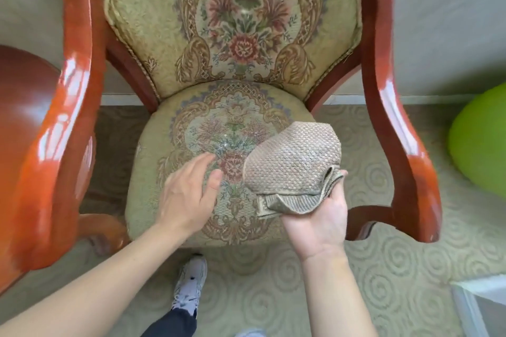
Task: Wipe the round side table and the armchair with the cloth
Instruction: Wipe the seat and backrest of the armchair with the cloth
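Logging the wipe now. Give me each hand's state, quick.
Left hand: open, fingers spread, holding nothing, over the armchair seat.
Right hand: palm up, holding the bunched woven cloth.

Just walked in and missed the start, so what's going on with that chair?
A person stands in front of the armchair, cleaning it. Their right hand is palm up, holding a folded beige woven cloth above the floral seat cushion. The left hand is open and empty, fingers spread over the seat. The round side table shows at the left edge, beside the chair's glossy wooden armrest. Neither hand touches it.
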`<move>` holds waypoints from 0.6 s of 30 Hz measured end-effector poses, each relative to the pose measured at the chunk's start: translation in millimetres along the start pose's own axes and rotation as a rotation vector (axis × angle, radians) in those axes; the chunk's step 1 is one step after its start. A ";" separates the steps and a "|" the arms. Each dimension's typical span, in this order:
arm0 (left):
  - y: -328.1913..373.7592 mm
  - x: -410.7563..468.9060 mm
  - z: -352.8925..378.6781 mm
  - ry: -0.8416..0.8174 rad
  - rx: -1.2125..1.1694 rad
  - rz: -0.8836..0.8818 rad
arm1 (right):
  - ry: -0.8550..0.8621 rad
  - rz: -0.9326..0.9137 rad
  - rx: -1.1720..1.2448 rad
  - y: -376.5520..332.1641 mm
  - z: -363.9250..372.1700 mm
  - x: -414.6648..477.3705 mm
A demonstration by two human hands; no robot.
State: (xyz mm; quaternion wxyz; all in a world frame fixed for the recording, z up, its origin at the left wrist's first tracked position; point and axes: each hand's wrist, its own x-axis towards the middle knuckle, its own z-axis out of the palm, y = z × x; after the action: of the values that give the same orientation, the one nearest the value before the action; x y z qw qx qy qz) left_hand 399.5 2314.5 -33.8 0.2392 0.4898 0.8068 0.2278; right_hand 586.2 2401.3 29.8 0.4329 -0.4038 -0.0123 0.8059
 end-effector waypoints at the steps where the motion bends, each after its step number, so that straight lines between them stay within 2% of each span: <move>1: -2.3 3.8 6.4 -0.005 0.030 -0.025 | 0.010 -0.002 -0.003 -7.7 -5.4 6.9; 6: -23.3 19.7 51.3 -0.020 0.113 -0.181 | 0.084 -0.045 -0.159 -42.3 -25.2 45.1; 9: -48.4 37.1 77.7 0.023 0.174 -0.287 | 0.150 -0.167 -0.397 -56.3 -33.8 77.5; 15: -91.7 57.7 124.2 0.118 0.418 -0.294 | 0.288 -0.649 -1.108 -62.7 -52.4 155.3; 18: -95.9 58.2 128.1 0.134 0.444 -0.285 | 0.238 -0.791 -1.253 -40.6 -54.5 193.6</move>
State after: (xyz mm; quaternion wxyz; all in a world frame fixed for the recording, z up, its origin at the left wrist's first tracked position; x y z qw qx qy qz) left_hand 388.6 2343.9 -201.1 0.1016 0.3955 0.9119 0.0411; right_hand 592.3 2545.7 -115.9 0.3777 -0.6246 -0.5661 0.3831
